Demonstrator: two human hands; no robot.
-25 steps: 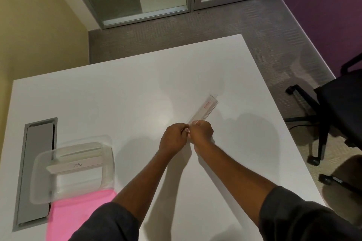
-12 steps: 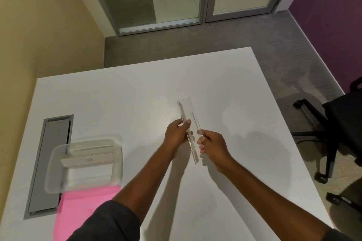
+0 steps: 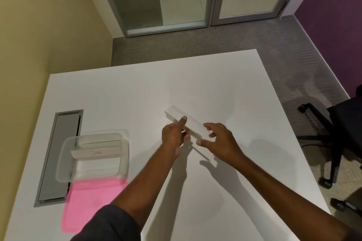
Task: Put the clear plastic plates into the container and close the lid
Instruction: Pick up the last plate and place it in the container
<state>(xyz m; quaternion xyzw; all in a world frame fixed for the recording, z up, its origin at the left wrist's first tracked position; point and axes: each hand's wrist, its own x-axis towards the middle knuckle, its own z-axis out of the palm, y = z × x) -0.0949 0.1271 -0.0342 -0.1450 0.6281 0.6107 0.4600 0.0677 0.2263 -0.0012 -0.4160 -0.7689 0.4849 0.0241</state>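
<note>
A long clear plastic plate (image 3: pixel 194 124) is held a little above the middle of the white table (image 3: pixel 215 88), its far end pointing up and left. My left hand (image 3: pixel 173 137) grips its middle, index finger laid over the top. Around its near end, my right hand (image 3: pixel 221 142) has spread fingertips and a thumb. At the table's left stands the clear container (image 3: pixel 126 154), open, with other plates (image 3: pixel 96 152) lying inside. The pink lid (image 3: pixel 92 199) lies flat on the table just in front of the container.
A grey cable hatch (image 3: pixel 58 154) is set into the table left of the container. A black office chair (image 3: pixel 346 123) stands off the table's right edge. Carpet and glass doors lie beyond the far edge.
The plate has swung from pointing up-right to pointing up-left. My hands have moved apart along it, and my right hand's fingers have spread.
</note>
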